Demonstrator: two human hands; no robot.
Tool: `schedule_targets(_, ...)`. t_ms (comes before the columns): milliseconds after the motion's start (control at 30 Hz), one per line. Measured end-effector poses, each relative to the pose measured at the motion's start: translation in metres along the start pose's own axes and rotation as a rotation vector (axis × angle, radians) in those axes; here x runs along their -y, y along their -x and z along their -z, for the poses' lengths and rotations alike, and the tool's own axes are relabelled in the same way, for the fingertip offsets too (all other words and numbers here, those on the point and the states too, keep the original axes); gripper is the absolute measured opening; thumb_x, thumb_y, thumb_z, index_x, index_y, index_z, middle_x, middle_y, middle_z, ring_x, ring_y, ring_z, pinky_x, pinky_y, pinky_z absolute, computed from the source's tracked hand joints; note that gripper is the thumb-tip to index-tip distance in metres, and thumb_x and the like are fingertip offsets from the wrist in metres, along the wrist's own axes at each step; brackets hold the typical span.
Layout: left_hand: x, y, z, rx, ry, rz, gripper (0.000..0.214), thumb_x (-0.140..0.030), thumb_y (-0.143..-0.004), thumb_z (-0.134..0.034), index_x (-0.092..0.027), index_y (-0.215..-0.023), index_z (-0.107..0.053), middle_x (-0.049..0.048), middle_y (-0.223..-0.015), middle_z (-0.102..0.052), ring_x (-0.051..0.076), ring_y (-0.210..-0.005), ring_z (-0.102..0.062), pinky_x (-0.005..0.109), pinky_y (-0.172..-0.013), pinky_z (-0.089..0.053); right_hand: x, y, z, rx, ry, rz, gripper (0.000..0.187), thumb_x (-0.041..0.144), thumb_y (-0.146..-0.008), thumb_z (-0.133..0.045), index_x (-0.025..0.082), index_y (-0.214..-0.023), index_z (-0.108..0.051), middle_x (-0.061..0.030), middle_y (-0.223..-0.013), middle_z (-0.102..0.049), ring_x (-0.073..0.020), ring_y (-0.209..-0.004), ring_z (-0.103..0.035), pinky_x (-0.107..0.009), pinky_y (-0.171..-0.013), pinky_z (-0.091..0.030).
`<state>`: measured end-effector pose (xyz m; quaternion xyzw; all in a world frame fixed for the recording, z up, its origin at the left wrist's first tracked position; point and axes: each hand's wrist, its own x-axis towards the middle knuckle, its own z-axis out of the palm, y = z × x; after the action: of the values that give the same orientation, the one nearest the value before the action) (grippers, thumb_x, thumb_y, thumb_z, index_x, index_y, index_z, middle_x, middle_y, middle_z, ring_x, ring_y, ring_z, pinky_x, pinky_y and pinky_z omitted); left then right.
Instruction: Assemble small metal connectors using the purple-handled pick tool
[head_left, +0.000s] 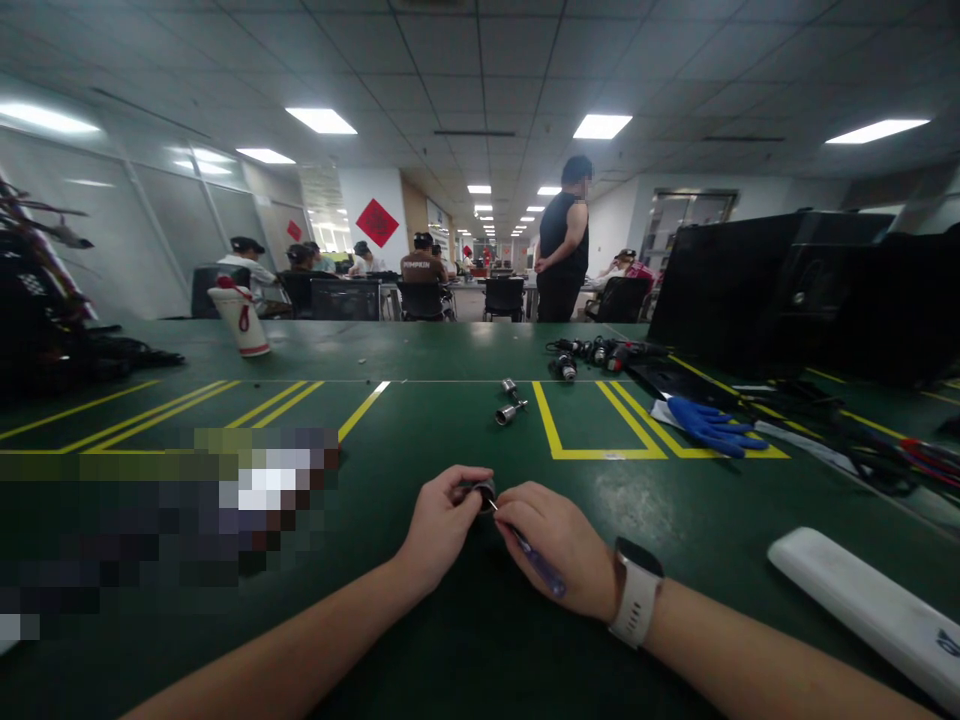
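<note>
My left hand (439, 520) is closed round a small dark metal part (482, 491), held just above the green table mat (465, 620). My right hand (559, 545) grips a thin purple-handled tool (538, 562) like a pen, its tip touching the part. The two hands meet at the middle of the mat, close to me. A white watch (636, 595) sits on my right wrist. Farther off on the mat lie two small silver metal fittings (509, 402), apart from both hands.
A white cup (241, 320) stands at the back left. A blue glove (709, 423), cables and dark parts (600, 352) lie at the right, beside black monitors (787, 290). A white flat case (870, 605) lies near right. Several people sit and one stands in the background.
</note>
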<state>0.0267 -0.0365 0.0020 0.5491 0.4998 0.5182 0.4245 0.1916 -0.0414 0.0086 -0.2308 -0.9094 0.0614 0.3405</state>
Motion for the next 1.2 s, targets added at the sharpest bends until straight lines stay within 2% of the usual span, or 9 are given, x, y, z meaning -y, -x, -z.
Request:
schedule_targets(200,0.0,0.0,-0.001,0.013,0.006,0.003,0.021,-0.01,-0.072,-0.054,-0.016,-0.088,-0.066,0.003,-0.086,-0.07,0.016,-0.078,-0.066,0.029,-0.074,-0.052,0.001,0.001,-0.003,-0.007,0.067,-0.062,0.015,0.009,-0.082,-0.045,0.016,-0.093,-0.053,-0.0093,-0.09,-0.061,-0.0194,-0.081,-0.056,-0.033,-0.069,-0.048)
schedule_targets(400,0.0,0.001,0.0,0.004,0.024,0.001,0.021,-0.011,-0.073,-0.053,-0.015,-0.089,-0.066,0.003,-0.084,-0.069,0.016,-0.077,-0.065,0.027,-0.072,-0.052,-0.002,0.004,-0.004,-0.079,-0.009,-0.041,0.013,0.011,-0.082,-0.046,0.018,-0.09,-0.053,-0.0072,-0.086,-0.061,-0.0175,-0.077,-0.056,-0.031,-0.068,-0.047)
schedule_targets(633,-0.002,0.002,-0.002,0.0,0.013,0.014,0.023,-0.01,-0.072,-0.054,-0.015,-0.09,-0.066,0.0048,-0.089,-0.07,0.017,-0.08,-0.066,0.03,-0.075,-0.053,-0.001,0.003,-0.004,-0.011,0.0,-0.072,0.013,0.011,-0.081,-0.046,0.018,-0.09,-0.053,-0.007,-0.086,-0.06,-0.0175,-0.077,-0.055,-0.03,-0.068,-0.045)
schedule_targets(900,0.002,-0.001,-0.002,-0.05,0.059,-0.018,0.023,-0.005,-0.065,-0.058,-0.015,-0.083,-0.067,0.0074,-0.101,-0.069,0.02,-0.097,-0.063,0.036,-0.091,-0.046,-0.005,0.004,-0.007,-0.054,-0.074,-0.109,0.011,0.01,-0.081,-0.048,0.019,-0.086,-0.052,-0.0038,-0.08,-0.059,-0.0154,-0.072,-0.055,-0.027,-0.065,-0.044)
schedule_targets(1200,0.008,-0.003,0.0,-0.043,0.041,-0.047,0.027,-0.003,-0.064,-0.06,-0.015,-0.086,-0.066,0.0076,-0.1,-0.068,0.021,-0.096,-0.063,0.037,-0.09,-0.047,-0.004,0.005,-0.006,-0.022,-0.065,-0.12,0.01,0.011,-0.082,-0.047,0.018,-0.087,-0.052,-0.0047,-0.082,-0.059,-0.016,-0.074,-0.055,-0.028,-0.067,-0.044)
